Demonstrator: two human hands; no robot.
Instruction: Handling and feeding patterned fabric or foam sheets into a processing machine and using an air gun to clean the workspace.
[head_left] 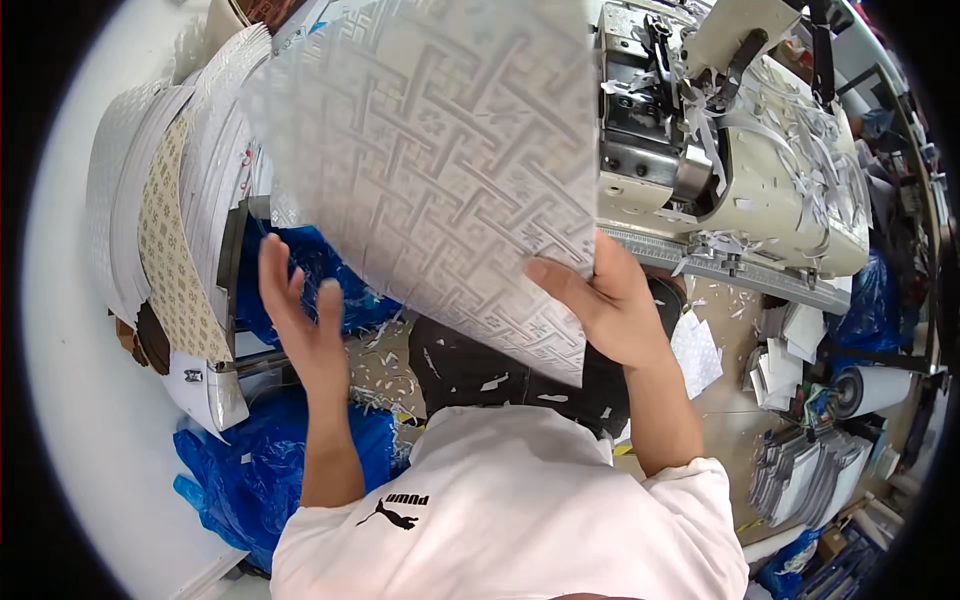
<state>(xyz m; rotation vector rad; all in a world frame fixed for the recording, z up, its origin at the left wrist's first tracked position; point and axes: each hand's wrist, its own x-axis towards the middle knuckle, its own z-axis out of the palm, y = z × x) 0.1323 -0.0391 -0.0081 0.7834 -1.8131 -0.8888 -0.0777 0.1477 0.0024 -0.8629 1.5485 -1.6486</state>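
Observation:
A large pale grey sheet point(450, 170) with an embossed lattice pattern stands up in front of me, its upper part blurred. My right hand point(625, 315) grips its lower right edge, thumb on the near face and the other fingers behind it. My left hand point(308, 315) is empty, fingers apart, a little left of the sheet's lower edge. Beyond that hand, a curved stack of patterned sheets point(125, 210) leans at the left, with a beige floral sheet point(170, 220) on its near side.
A cream machine point(790, 200) littered with paper strips stands at the right, a metal ruler point(770, 275) along its front. Blue plastic bags point(270, 470) lie at lower left. Scraps cover the floor point(725, 405), and bundles of sheets point(810, 475) sit at lower right.

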